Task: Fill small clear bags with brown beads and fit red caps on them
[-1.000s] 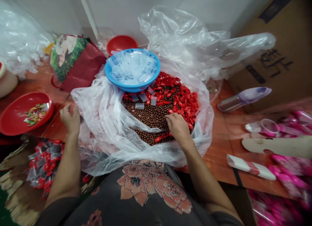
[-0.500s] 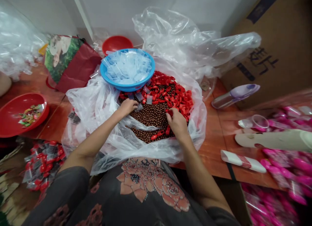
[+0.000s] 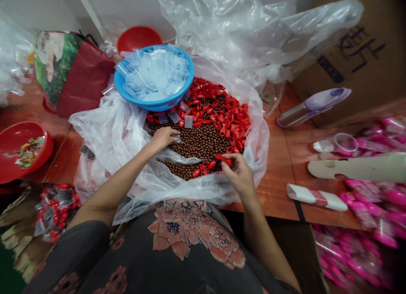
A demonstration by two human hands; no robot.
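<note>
My left hand [image 3: 163, 138] is closed in a pinch over the brown beads, with a small clear plastic sleeve [image 3: 177, 138] at its fingertips. To the right, my right hand [image 3: 239, 171] has its fingers closed round red plastic caps [image 3: 224, 159]; how many is hard to make out. Both hands are above a spread-out clear plastic bag [image 3: 253, 167] holding round brown beads [image 3: 199, 137], like chocolate balls. A heap of red caps [image 3: 233, 116] covers the beads' far right side. Several loose red caps [image 3: 203, 169] lie nearer to me.
A blue basin [image 3: 152, 103] full of clear sleeves stands at the bag's back left. Beyond it is a red bowl [image 3: 138, 37]. At left sits a red dish [image 3: 44, 148] with wrapped bits. A purple-lidded bottle [image 3: 312, 107], white tube [image 3: 317, 197] and cardboard box [image 3: 368, 83] are at right.
My right hand has moved from the red heap towards me and now has red caps in its fingers. The left hand stays over the beads with a sleeve. The camera view has shifted.
</note>
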